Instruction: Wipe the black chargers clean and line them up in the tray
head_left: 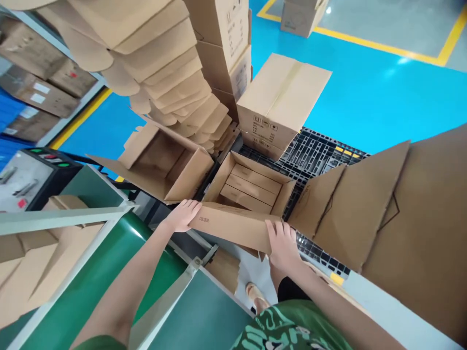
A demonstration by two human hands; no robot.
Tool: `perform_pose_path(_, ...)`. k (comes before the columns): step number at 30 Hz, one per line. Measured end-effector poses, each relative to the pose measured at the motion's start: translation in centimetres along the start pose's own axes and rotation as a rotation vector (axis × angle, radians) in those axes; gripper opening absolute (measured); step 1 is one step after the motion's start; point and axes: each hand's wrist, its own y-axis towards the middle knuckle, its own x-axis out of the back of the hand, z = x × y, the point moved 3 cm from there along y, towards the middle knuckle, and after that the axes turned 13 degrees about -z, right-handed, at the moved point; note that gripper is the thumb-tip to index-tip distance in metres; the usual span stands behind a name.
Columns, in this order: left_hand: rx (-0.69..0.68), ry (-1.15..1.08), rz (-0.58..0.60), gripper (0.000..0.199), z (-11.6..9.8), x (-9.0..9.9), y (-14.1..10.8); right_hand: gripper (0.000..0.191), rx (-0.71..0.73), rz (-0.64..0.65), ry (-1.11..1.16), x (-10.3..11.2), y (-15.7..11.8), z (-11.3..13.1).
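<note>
A long, narrow cardboard box printed "COLOUR" spans the space between my two hands. My left hand grips its left end, and my right hand wraps round its right end. Just beyond it stands an open carton with several similar narrow boxes lying side by side inside. The held box overlaps the carton's near edge in view; whether the two touch I cannot tell. To the left, a second open carton has its flaps spread, and its visible inside shows bare cardboard.
A taped carton sits behind on a black plastic pallet. Stacked flattened cardboard rises at the back left. Large cardboard sheets or cartons stand at the right. A green conveyor belt runs along the lower left.
</note>
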Motion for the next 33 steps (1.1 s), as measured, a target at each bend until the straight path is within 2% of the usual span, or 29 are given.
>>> perform_pose_path(8, 0.056, 0.108, 0.068, 0.046, 3.1, -0.1, -1.8, 0.062, 0.04, 0.049, 0.043, -1.8, 2.4, 3.4)
perform_pose_path(11, 0.031, 0.131, 0.092, 0.045, 3.5, 0.0, -1.4, 0.058, 0.031, 0.05, 0.061, -3.3, 2.6, 3.2)
perform_pose_path(15, -0.032, 0.129, 0.108, 0.046, 2.7, -0.5, 0.4, 0.054, -0.027, 0.071, 0.076, -6.5, 1.0, 1.3)
perform_pose_path(20, -0.126, 0.1, 0.109, 0.047, 0.1, -3.4, 4.6, 0.051, -0.157, 0.101, 0.057, -10.4, -1.9, -1.4)
perform_pose_path(25, -0.149, 0.09, 0.123, 0.045, -1.2, -7.1, 8.3, 0.05, -0.209, 0.09, 0.043, -13.4, -2.3, -2.4)
perform_pose_path(28, -0.137, 0.085, 0.138, 0.045, -0.7, -9.0, 9.2, 0.049, -0.219, 0.086, 0.03, -15.1, -1.5, -2.3)
perform_pose_path(33, -0.12, 0.074, 0.162, 0.046, 1.9, -10.9, 9.2, 0.05, -0.202, 0.083, 0.037, -18.0, 0.6, -1.0)
